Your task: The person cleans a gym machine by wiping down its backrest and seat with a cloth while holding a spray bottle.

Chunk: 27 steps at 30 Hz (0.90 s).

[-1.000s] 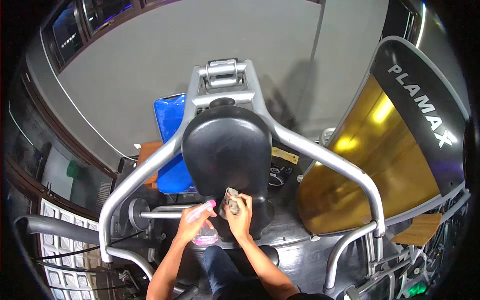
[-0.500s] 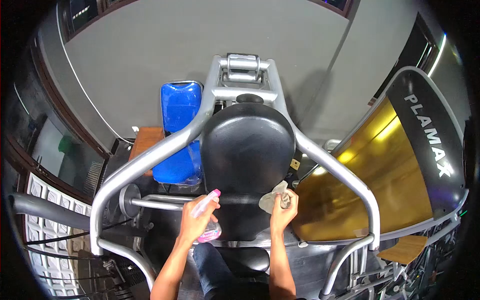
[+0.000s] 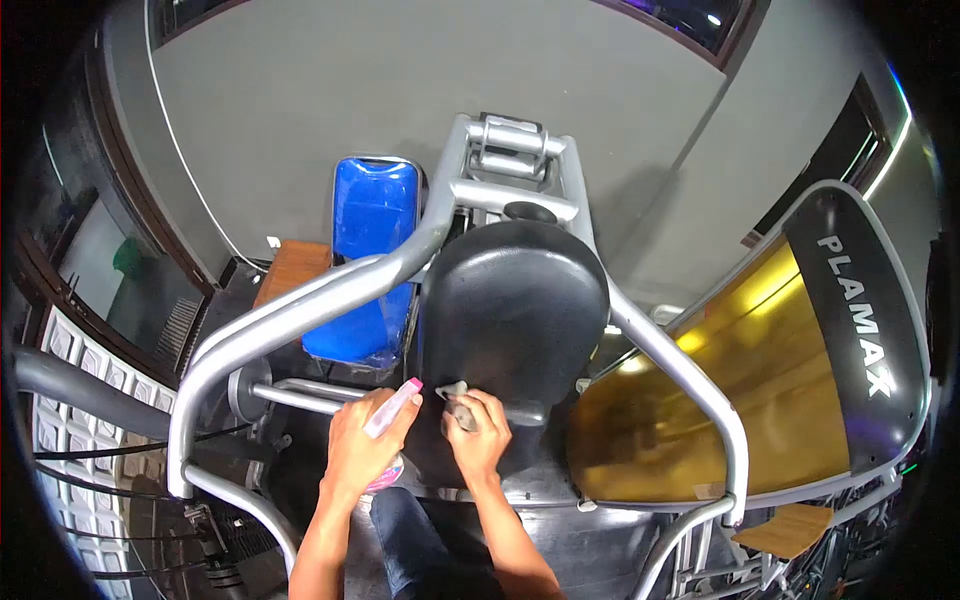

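Observation:
My left hand (image 3: 366,440) is wrapped round a clear spray bottle (image 3: 392,408) with a pink nozzle and pink liquid low in it. My right hand (image 3: 478,432) holds a crumpled greyish cloth (image 3: 461,408) between its fingers, at the lower left part of the black padding. The black backrest (image 3: 515,310) of an exercise machine rises just beyond both hands. Below it lies the black seat (image 3: 525,450), partly hidden by my right hand.
Silver tubular arms (image 3: 310,310) curve round both sides. A blue chair (image 3: 375,215) and a brown wooden surface (image 3: 295,270) stand behind at the left. A gold and black PLAMAX panel (image 3: 740,390) stands at the right, near a small wooden board (image 3: 785,530).
The view has turned, so the machine sits further right and tilts. My right hand went out to the padding's right side with the cloth, then came back left. Both hands keep their hold.

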Available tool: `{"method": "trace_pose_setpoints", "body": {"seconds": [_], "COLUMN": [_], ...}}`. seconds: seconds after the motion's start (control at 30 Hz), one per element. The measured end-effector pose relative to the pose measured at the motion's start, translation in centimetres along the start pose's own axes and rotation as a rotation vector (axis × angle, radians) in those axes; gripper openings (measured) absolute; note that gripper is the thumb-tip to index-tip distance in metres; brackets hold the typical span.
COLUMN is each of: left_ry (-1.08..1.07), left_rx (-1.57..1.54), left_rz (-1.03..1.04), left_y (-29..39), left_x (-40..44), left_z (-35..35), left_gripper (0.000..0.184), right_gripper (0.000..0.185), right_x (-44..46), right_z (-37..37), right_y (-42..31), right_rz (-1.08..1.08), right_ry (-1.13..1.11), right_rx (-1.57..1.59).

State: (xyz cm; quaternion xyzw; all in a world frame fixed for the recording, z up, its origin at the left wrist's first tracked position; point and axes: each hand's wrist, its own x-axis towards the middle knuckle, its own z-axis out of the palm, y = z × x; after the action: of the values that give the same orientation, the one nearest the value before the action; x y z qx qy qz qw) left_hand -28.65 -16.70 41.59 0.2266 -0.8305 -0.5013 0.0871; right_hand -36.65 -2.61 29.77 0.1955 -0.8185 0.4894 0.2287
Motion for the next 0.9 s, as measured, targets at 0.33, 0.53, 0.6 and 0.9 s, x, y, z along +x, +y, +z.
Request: {"method": "trace_pose_setpoints", "body": {"seconds": [0.33,0.53,0.6,0.9], "left_ry": [0.119,0.090,0.040,0.079], "left_rx": [0.124,0.165,0.200,0.242], "left_rz": [0.085,0.077,0.053,0.059], "left_y": [-0.3,0.6,0.8,1.7], "left_x": [-0.1,-0.4,-0.6,-1.4], "left_z": [-2.6,-2.9,-3.1,-4.2], "left_gripper": [0.038,0.040,0.041,0.042], "right_gripper": [0.029,0.037,0.039,0.043], "right_x": [3.6,1.9,1.1,2.9], "right_z": [-4.5,-0.4,0.8,-2.5], "right_y": [1.3,-2.4,-2.8,-0.7], "right_rz": [0.088,-0.102,-0.121,-0.183], "right_ry": [0.289,0.025,-0.098,-0.149], "right_rx": [-0.024,-0.058,-0.105,-0.209]}}
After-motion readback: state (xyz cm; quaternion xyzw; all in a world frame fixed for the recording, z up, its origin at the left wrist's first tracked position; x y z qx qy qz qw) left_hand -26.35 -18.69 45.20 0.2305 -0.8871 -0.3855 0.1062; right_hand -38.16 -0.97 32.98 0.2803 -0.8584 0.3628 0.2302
